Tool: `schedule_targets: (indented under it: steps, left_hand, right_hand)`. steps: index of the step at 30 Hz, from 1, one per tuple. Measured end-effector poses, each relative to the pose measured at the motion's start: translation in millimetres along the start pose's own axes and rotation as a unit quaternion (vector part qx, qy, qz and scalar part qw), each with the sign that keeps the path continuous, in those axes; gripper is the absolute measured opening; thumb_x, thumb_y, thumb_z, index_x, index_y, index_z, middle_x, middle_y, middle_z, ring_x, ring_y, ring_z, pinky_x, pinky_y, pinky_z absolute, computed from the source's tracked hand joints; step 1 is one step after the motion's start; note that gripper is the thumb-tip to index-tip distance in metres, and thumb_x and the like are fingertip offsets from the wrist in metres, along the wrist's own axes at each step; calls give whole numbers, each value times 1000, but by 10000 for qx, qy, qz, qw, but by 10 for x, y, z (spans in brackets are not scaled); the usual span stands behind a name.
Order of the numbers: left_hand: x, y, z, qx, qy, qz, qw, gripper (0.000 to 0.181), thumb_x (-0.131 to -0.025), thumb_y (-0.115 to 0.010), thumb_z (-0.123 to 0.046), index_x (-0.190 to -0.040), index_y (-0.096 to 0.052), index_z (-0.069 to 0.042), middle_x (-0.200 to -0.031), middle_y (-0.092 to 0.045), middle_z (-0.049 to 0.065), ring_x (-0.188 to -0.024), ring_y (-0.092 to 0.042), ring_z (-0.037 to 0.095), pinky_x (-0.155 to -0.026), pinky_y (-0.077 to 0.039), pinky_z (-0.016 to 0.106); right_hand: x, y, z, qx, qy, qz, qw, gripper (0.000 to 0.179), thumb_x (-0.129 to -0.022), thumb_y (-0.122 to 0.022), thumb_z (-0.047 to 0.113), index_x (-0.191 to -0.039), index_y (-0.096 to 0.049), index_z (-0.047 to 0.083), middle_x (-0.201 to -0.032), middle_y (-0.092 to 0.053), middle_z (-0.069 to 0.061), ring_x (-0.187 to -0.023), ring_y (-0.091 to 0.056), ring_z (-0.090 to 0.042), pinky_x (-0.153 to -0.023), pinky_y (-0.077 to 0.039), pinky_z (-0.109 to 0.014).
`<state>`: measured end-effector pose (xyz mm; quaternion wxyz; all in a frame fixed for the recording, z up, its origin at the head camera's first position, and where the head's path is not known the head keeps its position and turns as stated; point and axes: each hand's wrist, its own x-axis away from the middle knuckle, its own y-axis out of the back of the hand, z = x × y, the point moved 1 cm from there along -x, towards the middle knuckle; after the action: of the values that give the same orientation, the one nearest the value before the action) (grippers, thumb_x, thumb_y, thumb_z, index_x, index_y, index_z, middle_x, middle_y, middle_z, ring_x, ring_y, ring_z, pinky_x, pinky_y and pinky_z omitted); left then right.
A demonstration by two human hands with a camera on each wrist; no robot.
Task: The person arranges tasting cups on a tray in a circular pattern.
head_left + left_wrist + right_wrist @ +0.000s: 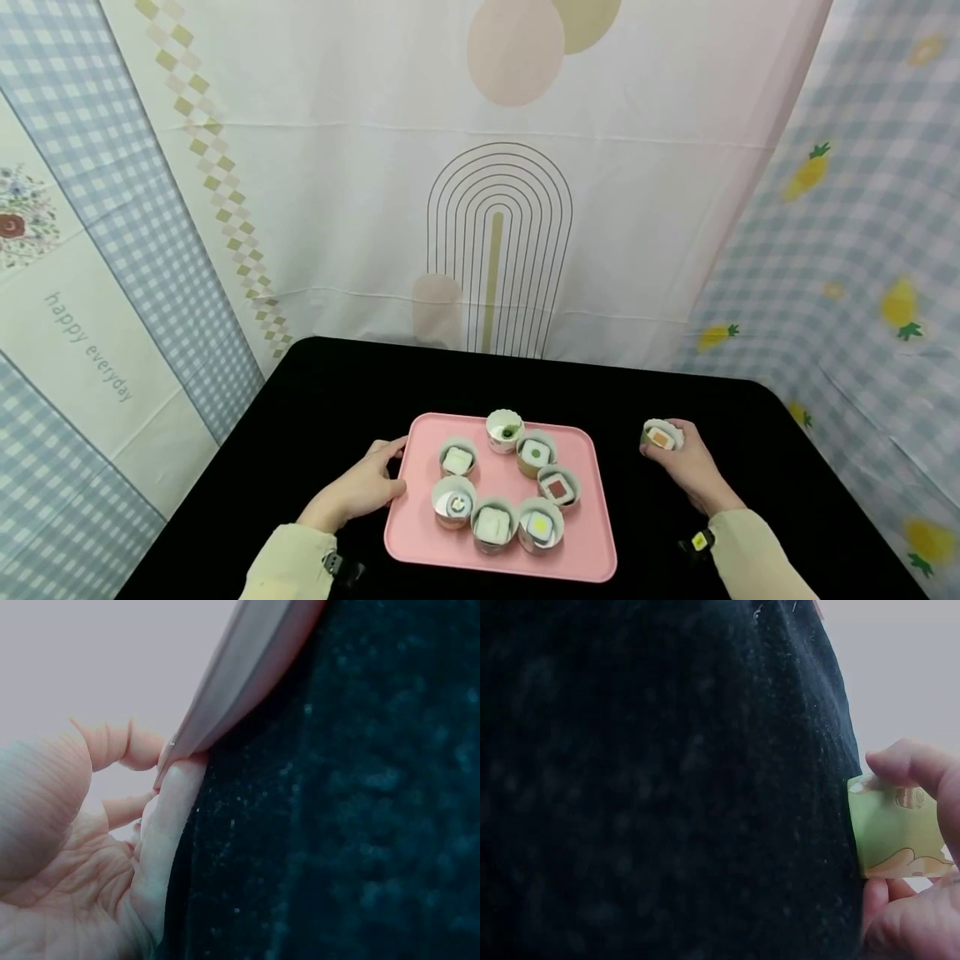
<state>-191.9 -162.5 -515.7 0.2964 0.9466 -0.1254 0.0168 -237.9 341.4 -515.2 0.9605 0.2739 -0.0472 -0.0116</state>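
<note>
My left hand (365,486) is at the left rim of a pink tray (412,546); in the left wrist view its thumb and fingers pinch the tray's edge (225,682). To the right of the tray, over the black tabletop, my right hand (696,467) grips a paper baking cup (651,432). A small white square piece with an orange centre (660,438) sits inside it. The right wrist view shows this cup's green printed side (896,825) between thumb and fingers. Several similar cups stand in a ring on the tray, among them one with a red-centred piece (557,489).
Other cups on the tray hold a yellow-centred piece (540,527), a green-dotted piece (536,453) and plain white pieces. A black cloth (360,400) covers the table. Printed curtains (337,208) hang behind it and along both sides.
</note>
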Motion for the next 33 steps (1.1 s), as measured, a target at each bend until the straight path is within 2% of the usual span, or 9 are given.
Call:
schedule_targets:
  steps: [12,18,23,28,33]
  left_hand:
    - [-10,-10,-21,-62,-59,54,9999,77,-74,-60,-4,-147,-38,-4,-125,-44,11,-73,-45,21,-59,-42,32]
    - [-22,-6,-21,-150,-25,2,9999,77,-74,-61,-4,-147,-38,-6,-124,-44,11,-73,-46,20,-60,-42,32]
    - [-22,10,-27,-4,-16,-17,10000,77,-74,-61,-3,-148,-37,-5,-126,-43,12,-72,-48,20,-59,-45,31]
    - [-5,8,-33,106,-8,19,9999,77,-76,-60,-2,-148,-36,-4,-128,-42,13,-71,-49,20,-58,-47,31]
    - [9,-4,-11,32,-40,33,10000,76,-76,-60,-2,-148,-37,-4,-126,-43,13,-70,-50,20,-58,-48,31]
  right_hand:
    - [30,22,-55,-350,-176,-36,9992,86,-90,-66,34,-147,-15,-5,-140,-27,-29,-120,-43,-40,-84,-50,-37]
    - [-1,29,-8,-360,-333,-284,9984,83,-91,-64,35,-145,-17,-8,-139,-27,-29,-115,-43,-37,-77,-49,-29]
    - [-60,48,62,-155,-282,-312,9990,81,-91,-64,37,-142,-23,-10,-136,-32,-29,-110,-46,-36,-75,-49,-31]
    - [-84,44,191,1,-268,-67,9996,81,-91,-63,40,-143,-24,-8,-136,-33,-29,-108,-48,-35,-77,-49,-36]
    - [-46,-98,483,48,-80,66,9999,79,-89,-66,40,-143,-28,-4,-133,-38,-26,-104,-51,-34,-77,-50,-41]
